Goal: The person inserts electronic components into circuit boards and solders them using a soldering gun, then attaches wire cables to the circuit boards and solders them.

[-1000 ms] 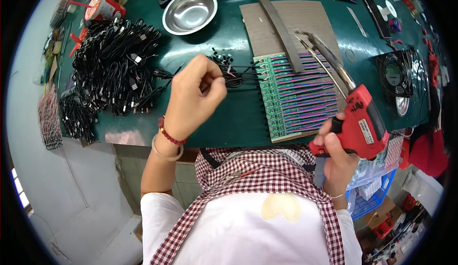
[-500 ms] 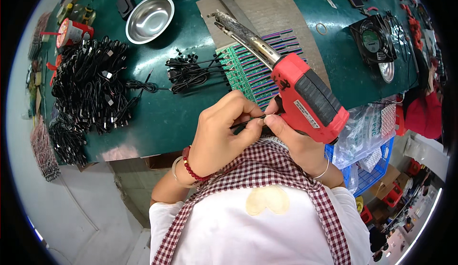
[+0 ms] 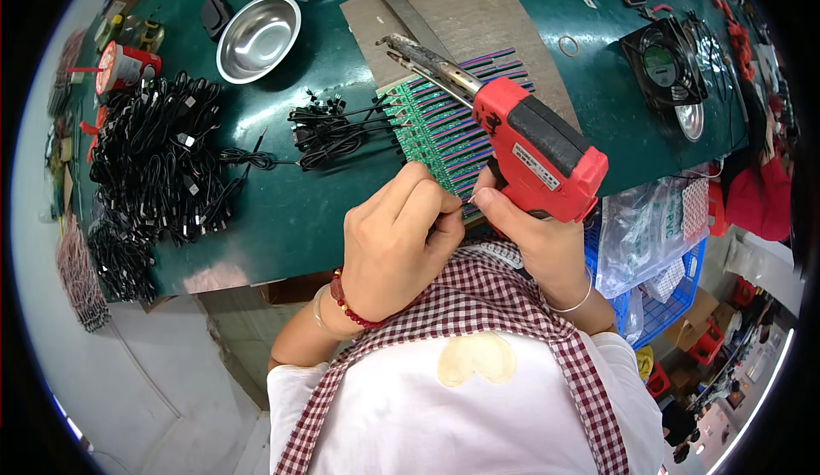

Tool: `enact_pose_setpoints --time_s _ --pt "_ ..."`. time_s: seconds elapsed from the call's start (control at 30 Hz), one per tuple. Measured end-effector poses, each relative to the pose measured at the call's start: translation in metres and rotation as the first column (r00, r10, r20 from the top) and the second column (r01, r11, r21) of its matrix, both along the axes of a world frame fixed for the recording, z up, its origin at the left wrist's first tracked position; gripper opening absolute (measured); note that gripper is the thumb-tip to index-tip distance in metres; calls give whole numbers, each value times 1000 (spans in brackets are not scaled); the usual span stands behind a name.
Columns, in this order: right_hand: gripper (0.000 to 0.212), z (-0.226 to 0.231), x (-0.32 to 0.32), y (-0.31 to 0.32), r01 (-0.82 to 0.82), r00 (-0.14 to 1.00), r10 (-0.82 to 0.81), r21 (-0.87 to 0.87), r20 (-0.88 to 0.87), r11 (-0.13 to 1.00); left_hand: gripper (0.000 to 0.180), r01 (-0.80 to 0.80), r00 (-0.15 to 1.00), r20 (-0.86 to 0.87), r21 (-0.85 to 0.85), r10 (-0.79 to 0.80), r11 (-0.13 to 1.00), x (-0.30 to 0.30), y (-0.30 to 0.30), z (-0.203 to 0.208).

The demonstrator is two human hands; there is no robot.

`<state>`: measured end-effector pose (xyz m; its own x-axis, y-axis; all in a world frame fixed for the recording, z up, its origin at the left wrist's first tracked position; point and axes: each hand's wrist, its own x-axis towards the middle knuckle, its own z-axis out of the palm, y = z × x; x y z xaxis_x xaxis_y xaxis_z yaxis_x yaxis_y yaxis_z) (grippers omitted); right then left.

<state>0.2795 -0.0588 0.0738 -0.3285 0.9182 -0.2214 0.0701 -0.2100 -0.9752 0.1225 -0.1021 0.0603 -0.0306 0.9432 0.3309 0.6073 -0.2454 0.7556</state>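
My right hand (image 3: 547, 257) is wrapped round the grip of a red and black soldering gun (image 3: 547, 152). Its metal nozzle and tip slant up and left above a row of green circuit boards (image 3: 412, 126). Multicoloured wires (image 3: 504, 63) run out from the boards. My left hand (image 3: 397, 240) is closed in a pinch at the near edge of the boards, fingertips close to my right thumb. What the pinch holds is mostly hidden; a thin wire end seems to show between the two hands. Black cables (image 3: 337, 137) reach the boards' left side.
A large heap of black cables (image 3: 158, 150) covers the table's left. Beyond it stand a steel bowl (image 3: 259, 39) and a red and white cup (image 3: 124, 67). A metal bar (image 3: 397, 5) lies on the brown board (image 3: 470, 5). A black fan (image 3: 664, 65) is at right, above a blue basket (image 3: 670, 313).
My left hand has rolled inward, and the black wire visible between my fingertips earlier is now mostly hidden. The soldering gun has shifted slightly left; the whole view has moved a little.
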Motion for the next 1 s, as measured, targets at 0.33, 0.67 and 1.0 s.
enact_pose_setpoints --time_s 0.33,0.67,1.0 --pt "30 -5 -1 10 69 929 -148 -234 -338 970 14 16 964 266 -100 11 995 -6 2 -4" --pt "40 -16 56 -6 141 989 -144 85 32 986 10 -186 965 -212 -150 152 971 -38 32 -21" --pt "26 -42 75 -26 -22 979 4 86 205 996 9 -172 947 -307 -229 97 958 -41 43 -22"
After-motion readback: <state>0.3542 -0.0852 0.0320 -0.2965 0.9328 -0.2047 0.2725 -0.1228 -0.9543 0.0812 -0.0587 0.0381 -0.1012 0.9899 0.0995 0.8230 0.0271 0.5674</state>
